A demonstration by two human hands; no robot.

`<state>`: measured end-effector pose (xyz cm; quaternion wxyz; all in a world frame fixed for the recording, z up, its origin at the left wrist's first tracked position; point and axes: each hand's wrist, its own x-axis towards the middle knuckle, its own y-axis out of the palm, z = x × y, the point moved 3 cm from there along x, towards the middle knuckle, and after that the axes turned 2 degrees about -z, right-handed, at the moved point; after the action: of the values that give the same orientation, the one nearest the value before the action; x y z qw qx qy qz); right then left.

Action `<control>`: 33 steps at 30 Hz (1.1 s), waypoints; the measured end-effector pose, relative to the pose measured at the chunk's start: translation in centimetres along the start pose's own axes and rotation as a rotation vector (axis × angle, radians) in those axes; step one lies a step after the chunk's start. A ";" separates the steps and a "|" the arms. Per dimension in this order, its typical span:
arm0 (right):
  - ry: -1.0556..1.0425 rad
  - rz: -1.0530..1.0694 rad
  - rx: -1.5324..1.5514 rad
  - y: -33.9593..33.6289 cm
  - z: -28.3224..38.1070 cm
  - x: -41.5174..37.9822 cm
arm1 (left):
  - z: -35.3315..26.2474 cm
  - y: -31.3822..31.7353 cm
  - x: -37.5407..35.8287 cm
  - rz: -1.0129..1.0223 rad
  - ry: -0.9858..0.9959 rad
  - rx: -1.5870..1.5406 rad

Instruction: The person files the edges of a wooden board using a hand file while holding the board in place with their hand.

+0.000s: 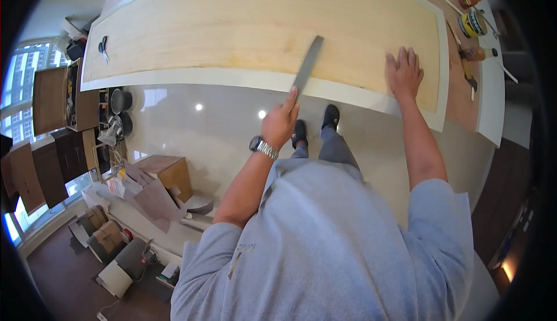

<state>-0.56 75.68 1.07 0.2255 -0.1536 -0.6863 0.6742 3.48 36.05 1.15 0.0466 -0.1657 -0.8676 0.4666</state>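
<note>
In my left hand (281, 121), the fingers are closed round the near end of a flat metal file (308, 63), a grey straight strip. Its far end reaches over the pale wooden panel (232, 25), crossing the white border (220, 78) along the panel's near edge. The handle end is hidden in my grip. My right hand (404, 76) lies flat on the panel near its right end, fingers stretched out and holding nothing. Toward the panel's left end lie small dark-handled scissors (103, 48).
At the right stand a yellow-labelled can (473, 24), an orange bottle (471, 0) and another bottle (480, 53), near a hammer (469, 74). Cabinets (64, 156), pots (120, 100) and a wooden box (168, 173) with loose sheets (154, 202) are at the left.
</note>
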 end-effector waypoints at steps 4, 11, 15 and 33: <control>0.003 -0.021 0.009 -0.3 0.6 -0.3 | 4.3 -1.8 -7.3 -0.093 -0.045 -0.059; -0.009 -0.026 0.012 -0.5 0.4 -0.4 | 0.5 -0.5 -0.3 -0.077 -0.012 -0.065; -0.003 -0.028 0.032 0.0 0.2 0.0 | 2.2 -1.3 -2.7 -0.045 -0.022 -0.062; 0.010 0.020 -0.015 -0.6 0.8 -0.3 | 4.7 -2.0 -6.3 -0.086 -0.134 -0.132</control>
<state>-0.68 74.84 1.59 0.2208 -0.1655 -0.6888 0.6704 7.84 29.17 0.60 -0.0029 -0.0995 -0.9039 0.4160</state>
